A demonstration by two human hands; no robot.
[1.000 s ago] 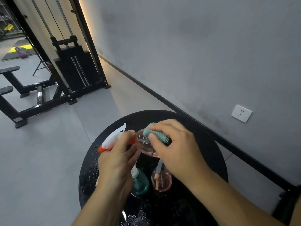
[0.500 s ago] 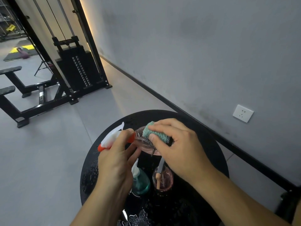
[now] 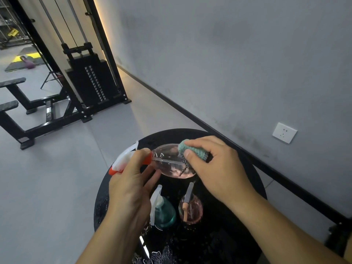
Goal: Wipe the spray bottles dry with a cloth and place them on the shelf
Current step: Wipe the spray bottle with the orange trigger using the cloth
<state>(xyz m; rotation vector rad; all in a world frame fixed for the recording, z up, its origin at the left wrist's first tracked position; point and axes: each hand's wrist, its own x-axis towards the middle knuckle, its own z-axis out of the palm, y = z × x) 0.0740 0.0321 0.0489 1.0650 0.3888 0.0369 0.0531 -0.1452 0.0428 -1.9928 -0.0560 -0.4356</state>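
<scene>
Item: pink bottle (image 3: 169,161), clear-tinted, white and orange trigger head. Held on its side above the round black table (image 3: 247,180), head pointing left, base toward the wall; likely laid flat so the whole flank is open to the cloth

Left hand (image 3: 131,185): closed round the neck just behind the trigger, thumb on top, fingers curled beneath. This grip steadies the bottle and would let it be turned

Right hand (image 3: 215,164): thumb and fingers pinching a folded teal cloth (image 3: 188,149), pressing it against the bottle's upper side near the base. Dark mesh edge of the cloth hangs over the curve

Teal bottle (image 3: 163,212): upright on the table, below the hands, white trigger

Second pink bottle (image 3: 190,208): upright just beside the teal one, to its right, not touching as far as can be told

Table: droplets scattered over the surface

Shelf: not in view

Status, as judged: wiping of the first bottle under way; the two standing bottles appear to wait their turn. Wet plastic may slip, hence perhaps the firm hold at the neck
</scene>
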